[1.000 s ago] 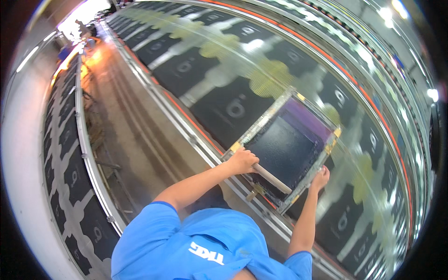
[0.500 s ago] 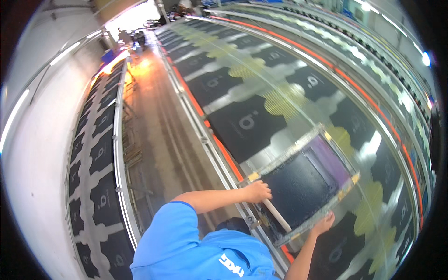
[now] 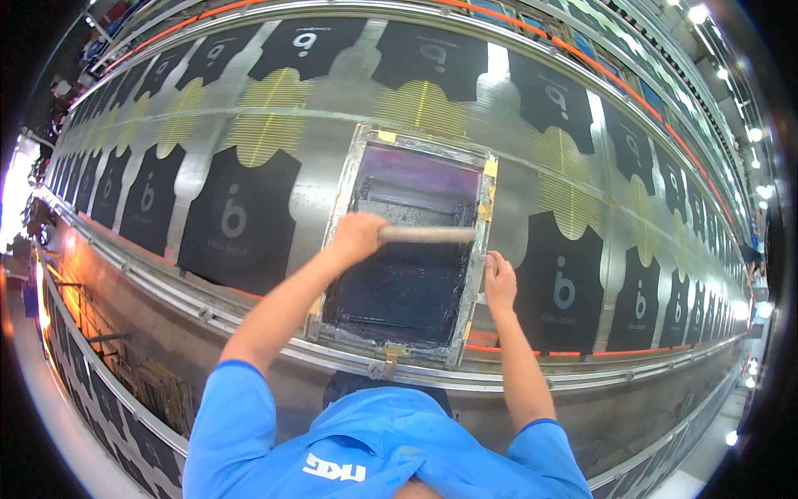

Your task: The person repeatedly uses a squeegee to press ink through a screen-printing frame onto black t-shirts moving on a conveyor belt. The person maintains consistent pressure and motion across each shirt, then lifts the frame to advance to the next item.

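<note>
two bare hands work at one screen frame, which lies crosswise on the long metal bench, its near end at the bench's near edge and its far end around the bench's lengthwise middle. the left hand has its grip closed around the left end of a wooden bar set across the frame; the right hand is at the frame's right rail, fingers bent, and i cannot tell whether its grip is closed on the rail. dark ink covers most of the mesh, with a purple band toward the far end.

the step in hand looks like drawing the bar along the inked screen. the next move probably calls for level, even pressure on the bar while the frame is kept from sliding.

whatever lies under the frame is hidden, as is the bar's lower edge. whether the bar's right end touches the rail is hard to make out. black cloth panels lie to both sides, shrinking toward the bench's left and right ends until the farthest blur together.
</note>
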The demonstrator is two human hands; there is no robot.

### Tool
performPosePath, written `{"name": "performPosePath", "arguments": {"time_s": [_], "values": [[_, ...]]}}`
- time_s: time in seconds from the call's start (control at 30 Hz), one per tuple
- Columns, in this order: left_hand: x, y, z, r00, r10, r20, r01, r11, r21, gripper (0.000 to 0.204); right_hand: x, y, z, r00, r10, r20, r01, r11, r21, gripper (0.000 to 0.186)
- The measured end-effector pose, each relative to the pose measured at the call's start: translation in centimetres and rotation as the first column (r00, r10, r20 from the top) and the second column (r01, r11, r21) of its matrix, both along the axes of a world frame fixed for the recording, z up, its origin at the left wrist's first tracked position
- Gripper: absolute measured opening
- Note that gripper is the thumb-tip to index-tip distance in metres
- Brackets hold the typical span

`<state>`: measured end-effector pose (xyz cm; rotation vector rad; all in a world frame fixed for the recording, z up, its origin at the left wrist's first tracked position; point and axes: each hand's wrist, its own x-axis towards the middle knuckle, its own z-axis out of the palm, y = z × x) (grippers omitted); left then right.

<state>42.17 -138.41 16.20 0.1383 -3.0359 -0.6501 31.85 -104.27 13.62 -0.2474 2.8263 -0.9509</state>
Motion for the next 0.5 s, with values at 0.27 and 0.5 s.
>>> {"name": "performPosePath", "arguments": {"time_s": [0.27,0.5], "values": [[-16.4,-6.9,1.0,0.904,-0.156,0.397,0.188,0.981,-0.042,0.055,-14.5,-10.5,7.6,0.788,0.556,-0.265,-0.497,0.828,0.26,0.06],[-15.6,-5.7,0.3,0.901,-0.075,0.428,0.112,0.992,-0.062,0.055,-16.6,-12.6,1.7,0.84,0.542,0.019,-0.521,0.796,0.307,0.062]]}}
